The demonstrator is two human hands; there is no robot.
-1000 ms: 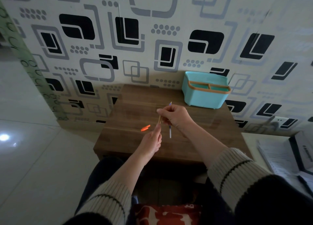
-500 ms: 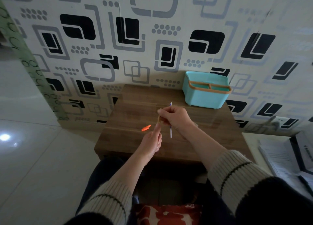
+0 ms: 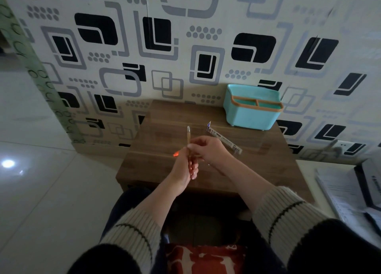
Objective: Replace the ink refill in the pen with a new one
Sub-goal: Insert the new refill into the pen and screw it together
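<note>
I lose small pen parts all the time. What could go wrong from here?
The orange cap lies loose on the table, half hidden behind the left hand; a nudge might knock it off. The packaged refill lies close to the right hand, so a sweep of that arm could push it. Both hands grip the thin pen; twisting hard may bend it.

we see only a sliver of the orange cap past the left hand, whose grip hides the pen's lower barrel. the refill packet's print is too small to read. papers run off the right edge.
</note>
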